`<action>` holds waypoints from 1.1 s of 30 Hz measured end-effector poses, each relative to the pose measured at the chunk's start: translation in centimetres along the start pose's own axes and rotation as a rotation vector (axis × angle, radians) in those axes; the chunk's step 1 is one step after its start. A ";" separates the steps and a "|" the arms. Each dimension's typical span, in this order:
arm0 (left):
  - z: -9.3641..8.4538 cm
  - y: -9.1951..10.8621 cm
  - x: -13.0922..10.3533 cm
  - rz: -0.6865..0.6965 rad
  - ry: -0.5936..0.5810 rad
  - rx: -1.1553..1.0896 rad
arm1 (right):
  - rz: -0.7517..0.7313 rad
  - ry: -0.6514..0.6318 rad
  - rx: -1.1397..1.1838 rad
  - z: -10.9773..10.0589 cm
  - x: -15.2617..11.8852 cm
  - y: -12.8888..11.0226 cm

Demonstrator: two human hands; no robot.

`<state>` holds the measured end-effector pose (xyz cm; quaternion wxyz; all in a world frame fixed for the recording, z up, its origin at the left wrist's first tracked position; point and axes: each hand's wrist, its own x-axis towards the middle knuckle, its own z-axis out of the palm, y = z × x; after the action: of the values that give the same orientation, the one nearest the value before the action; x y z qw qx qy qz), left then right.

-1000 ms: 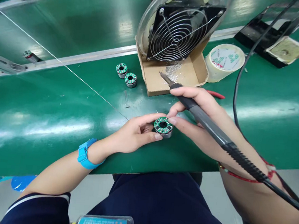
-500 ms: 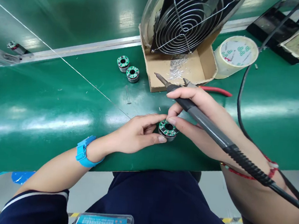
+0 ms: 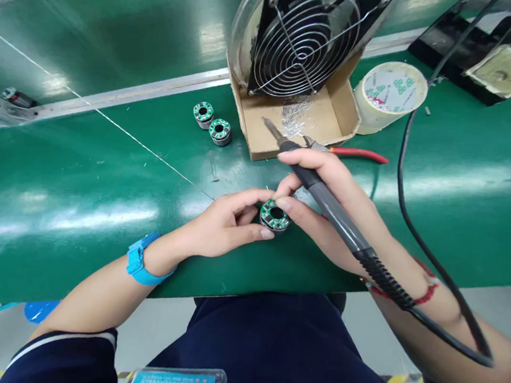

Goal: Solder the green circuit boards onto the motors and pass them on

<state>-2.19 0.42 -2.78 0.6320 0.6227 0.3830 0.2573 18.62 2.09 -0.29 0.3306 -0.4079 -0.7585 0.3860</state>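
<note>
Near the front edge of the green bench [image 3: 70,257], the round part [image 3: 274,224] stands with its circuit board facing up. The left hand [image 3: 215,227] is clamped on it, thumb at the near side and forefinger at the far side. The right hand [image 3: 363,209] is closed around the soldering iron [image 3: 337,215], while its thumb and a fingertip meet at the board's far rim (whether they pinch anything cannot be told). The iron's tip points away from the part, toward the cardboard box [image 3: 260,147], which holds wire clippings [image 3: 294,119] below the fan [image 3: 279,51]. Two similar parts [image 3: 219,141] stand left of the box; red-handled pliers [image 3: 363,155] lie at its right front, near the tape roll [image 3: 390,102].
</note>
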 end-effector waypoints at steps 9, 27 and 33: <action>0.7 -1.7 1.1 -0.024 0.347 0.195 | -0.083 0.034 -0.554 2.9 -0.4 2.0; -0.8 0.4 0.1 0.227 0.358 0.732 | -0.025 0.505 -0.104 1.9 -2.0 1.5; -0.7 -0.1 0.2 0.158 0.373 0.762 | -0.003 0.584 0.053 0.3 -4.8 2.5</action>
<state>-2.62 1.00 -2.83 0.2554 0.7818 0.5092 0.2533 21.40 -1.26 -3.51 0.5460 -0.4919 -0.6214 0.2716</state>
